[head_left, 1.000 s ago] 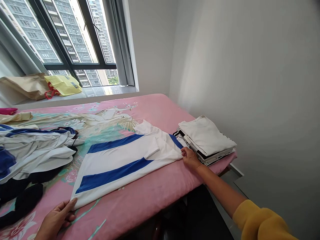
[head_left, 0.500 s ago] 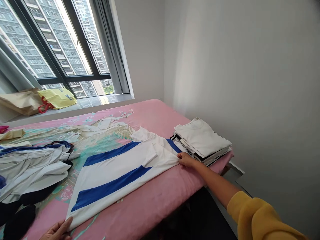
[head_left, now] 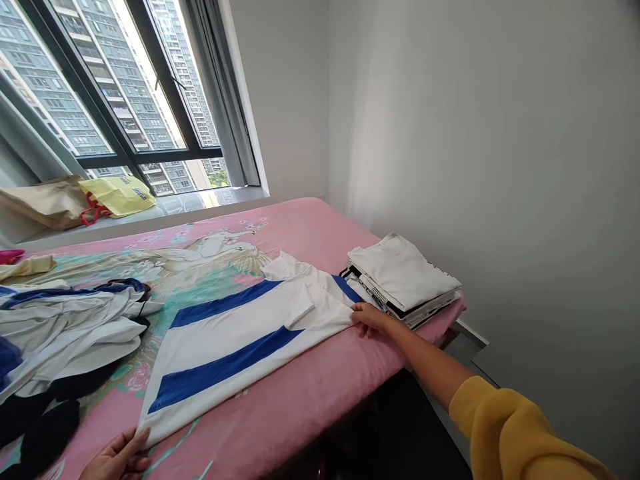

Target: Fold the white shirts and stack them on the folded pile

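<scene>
Thumb against fingers, the left hand (head_left: 117,457) pinches the bottom corner of a white T-shirt (head_left: 240,333), and the right hand (head_left: 369,319) pinches its far end. Broad blue bands cross the shirt, which lies flat, a sleeve turned inward, along the near edge of the bed (head_left: 310,380). Pink sheet shows between shirt and edge. Folded clothes (head_left: 405,273) stand just beyond the right hand; rumpled clothes (head_left: 85,333) lie left.
</scene>
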`<state>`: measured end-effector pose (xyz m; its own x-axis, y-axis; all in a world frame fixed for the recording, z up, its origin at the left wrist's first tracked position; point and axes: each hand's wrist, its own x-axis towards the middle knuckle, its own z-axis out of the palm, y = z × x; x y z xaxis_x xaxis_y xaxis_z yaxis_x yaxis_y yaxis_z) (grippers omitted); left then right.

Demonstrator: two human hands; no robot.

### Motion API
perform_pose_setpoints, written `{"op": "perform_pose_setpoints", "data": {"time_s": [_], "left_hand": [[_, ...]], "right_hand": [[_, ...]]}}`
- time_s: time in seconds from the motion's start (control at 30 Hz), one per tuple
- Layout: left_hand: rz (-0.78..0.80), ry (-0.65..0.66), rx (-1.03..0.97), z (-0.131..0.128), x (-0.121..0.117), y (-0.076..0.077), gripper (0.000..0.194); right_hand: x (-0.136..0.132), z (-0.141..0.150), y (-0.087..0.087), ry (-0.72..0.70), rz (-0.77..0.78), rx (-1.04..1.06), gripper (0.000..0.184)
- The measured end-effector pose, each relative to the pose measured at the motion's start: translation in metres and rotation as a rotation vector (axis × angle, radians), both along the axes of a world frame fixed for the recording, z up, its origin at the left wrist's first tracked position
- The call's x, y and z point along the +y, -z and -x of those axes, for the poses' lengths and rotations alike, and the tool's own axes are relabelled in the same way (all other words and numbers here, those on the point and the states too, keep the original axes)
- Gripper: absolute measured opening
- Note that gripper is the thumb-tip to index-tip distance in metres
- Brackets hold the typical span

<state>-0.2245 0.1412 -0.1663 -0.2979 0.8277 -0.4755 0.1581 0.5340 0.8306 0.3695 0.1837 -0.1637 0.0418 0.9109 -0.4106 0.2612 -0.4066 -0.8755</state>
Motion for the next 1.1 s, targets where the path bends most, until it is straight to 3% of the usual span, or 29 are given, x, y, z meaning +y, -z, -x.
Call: {"op": "perform_pose_setpoints", "data": {"time_s": [0.3,0.6,0.8,1.1], "left_hand": [[-0.063,0.039,0.012,-0.004,-0.005,-0.008,0.062],[-0.118,0.036,0.289,-0.017,-0.014,-0.007,0.057],[-0.076,-0.004,0.266,-0.013,-0.017,0.002,0.040],[-0.092,-0.010,0.204,-0.016,-0.018,-0.001,0.051]], "right_hand": [[-0.001,0.003,0.010,0.119,0.027,0.016,0.015],[-0.007,0.011,0.021,0.191,-0.010,-0.145,0.030],[-0.011,0.010,0.032,0.203,-0.054,-0.258,0.029],[-0.012,0.015,0.031,0.251,-0.048,-0.214,0.030]]}}
